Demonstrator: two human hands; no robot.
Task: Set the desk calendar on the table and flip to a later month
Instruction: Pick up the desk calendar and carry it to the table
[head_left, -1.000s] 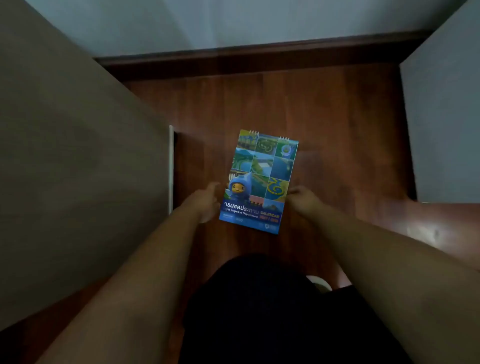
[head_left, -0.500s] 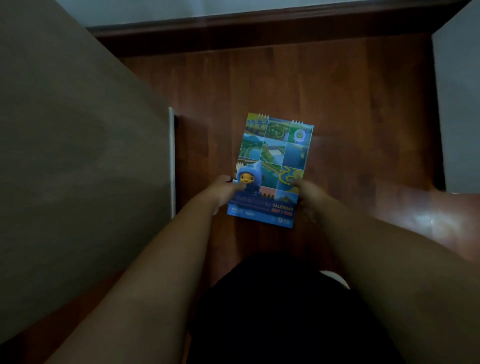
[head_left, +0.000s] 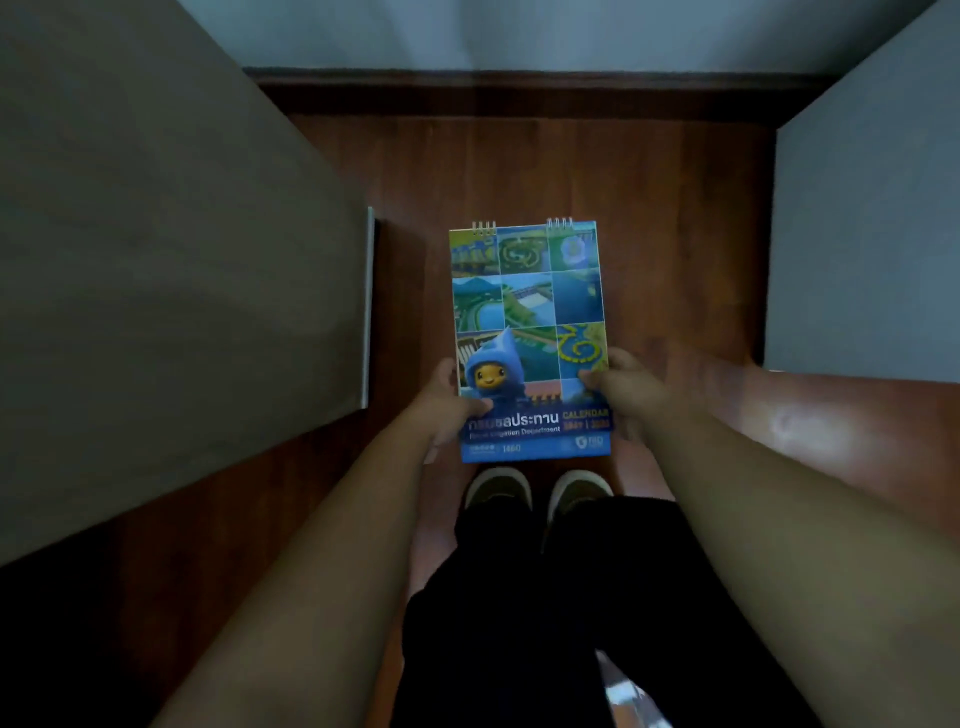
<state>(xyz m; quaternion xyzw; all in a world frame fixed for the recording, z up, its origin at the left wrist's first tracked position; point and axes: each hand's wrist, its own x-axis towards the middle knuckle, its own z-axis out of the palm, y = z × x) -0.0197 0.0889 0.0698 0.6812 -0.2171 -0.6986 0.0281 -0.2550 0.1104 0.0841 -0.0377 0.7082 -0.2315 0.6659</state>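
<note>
The desk calendar (head_left: 527, 312) is a spiral-bound pad with a blue cover of tiled aerial photos and a cartoon water-drop figure. It is held flat in the air above the wooden floor, with its wire binding at the far edge. My left hand (head_left: 445, 402) grips its lower left edge, thumb on the cover. My right hand (head_left: 618, 387) grips its lower right edge, thumb on top as well. The cover is closed and no month page shows.
A grey table top (head_left: 156, 291) fills the left side, its edge (head_left: 370, 306) near the calendar. A pale panel (head_left: 862, 249) rises at the right, and a reddish surface (head_left: 841, 421) lies below it. My shoes (head_left: 540, 491) stand on the wooden floor (head_left: 519, 166).
Both hands closed on the calendar's lower edges and lifted it off the floor toward me. The calendar now looks larger and straighter, and my shoes have come into view.
</note>
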